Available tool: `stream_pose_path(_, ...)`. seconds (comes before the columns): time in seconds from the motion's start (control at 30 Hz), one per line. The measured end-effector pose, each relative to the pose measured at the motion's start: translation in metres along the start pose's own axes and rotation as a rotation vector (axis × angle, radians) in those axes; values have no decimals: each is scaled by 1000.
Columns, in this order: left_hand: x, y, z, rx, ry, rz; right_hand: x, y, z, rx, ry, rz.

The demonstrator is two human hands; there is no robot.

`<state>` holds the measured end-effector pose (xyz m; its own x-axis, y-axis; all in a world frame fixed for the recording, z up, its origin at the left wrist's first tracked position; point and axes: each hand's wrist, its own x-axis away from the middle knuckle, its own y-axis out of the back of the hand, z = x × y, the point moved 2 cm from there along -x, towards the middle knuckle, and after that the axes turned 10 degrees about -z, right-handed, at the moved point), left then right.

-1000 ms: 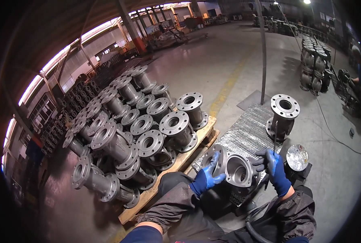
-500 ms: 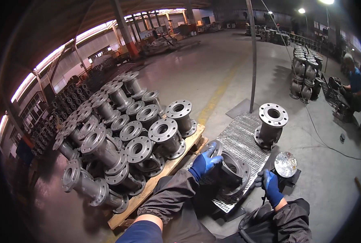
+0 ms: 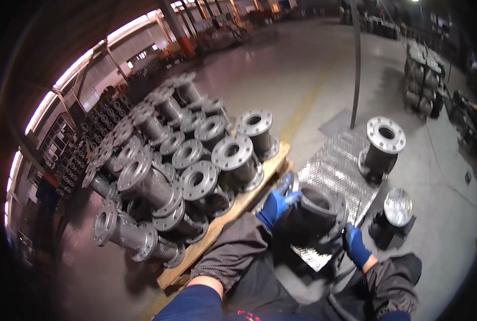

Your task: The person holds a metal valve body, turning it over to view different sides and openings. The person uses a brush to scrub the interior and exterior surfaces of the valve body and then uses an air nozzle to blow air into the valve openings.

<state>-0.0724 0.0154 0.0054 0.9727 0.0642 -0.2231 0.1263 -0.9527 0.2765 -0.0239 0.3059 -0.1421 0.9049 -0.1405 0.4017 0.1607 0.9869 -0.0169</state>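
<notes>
A dark grey cast flanged valve body (image 3: 309, 216) lies on its side on the metal grating bench (image 3: 337, 160) in front of my knees. My left hand (image 3: 279, 202), in a blue-and-grey glove, grips the flange at its left end, thumb and fingers around the rim. Close to the flange on the right is my right hand (image 3: 357, 247), gloved alike, with its fingers closed. A thin dark line rises from that hand, but what it holds is too blurred to name. Another flanged body (image 3: 380, 147) stands upright at the bench's far right end.
Several flanged bodies (image 3: 231, 160) crowd a wooden pallet (image 3: 222, 224) on the left. A stand with a round silvery top (image 3: 398, 207) is to the right. A pole (image 3: 355, 69) rises beyond the bench. More castings (image 3: 423, 75) are stacked far right, near a person.
The view has shifted, so the surroundings sit further right. The valve body has turned somewhat under my left hand. My right hand has come from beside the round-topped stand to the flange.
</notes>
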Motion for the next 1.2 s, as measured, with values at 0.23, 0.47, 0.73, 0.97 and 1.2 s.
stream_pose_path(0.23,-6,18,-5,144,214,100,9,-34,19,-9,75,-78)
stream_pose_path(0.47,3,41,25,-333,-559,84,43,-43,28,-51,-10,20)
stream_pose_path(0.73,-7,32,4,-555,-642,-1,39,-49,38,-82,-108,-4)
stream_pose_path(0.97,-1,42,29,-7,133,125,-3,-36,-15,-177,203,-40)
stream_pose_path(1.2,12,40,13,354,424,-16,-3,-62,44,74,218,-17)
